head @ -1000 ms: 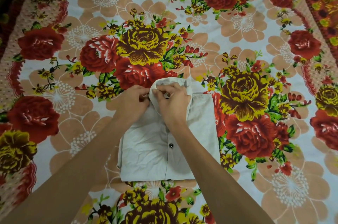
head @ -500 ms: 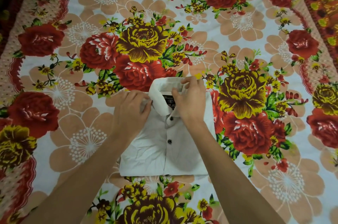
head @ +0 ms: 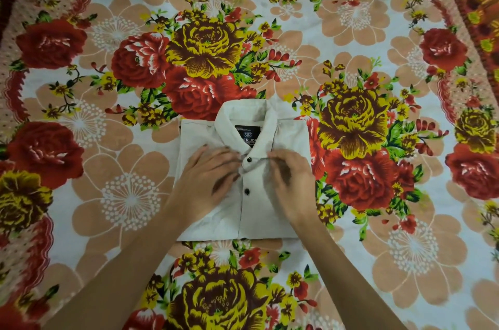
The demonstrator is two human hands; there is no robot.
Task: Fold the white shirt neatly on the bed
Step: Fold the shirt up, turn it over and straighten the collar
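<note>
The white shirt lies folded into a compact rectangle in the middle of the bed, front up, collar at the far end with a black label showing inside it. Two dark buttons run down its placket. My left hand lies flat on the shirt's left chest, fingers spread toward the top button. My right hand rests on the right chest, blurred, its fingertips by the collar point; nothing is gripped in either hand.
The bed is covered by a floral sheet with red and yellow roses on pale peach flowers. A darker orange patterned border runs along the far right. Nothing else lies on the sheet around the shirt.
Both hands have come off the collar and slid down onto the shirt's chest. The collar now lies spread flat with its label showing.
</note>
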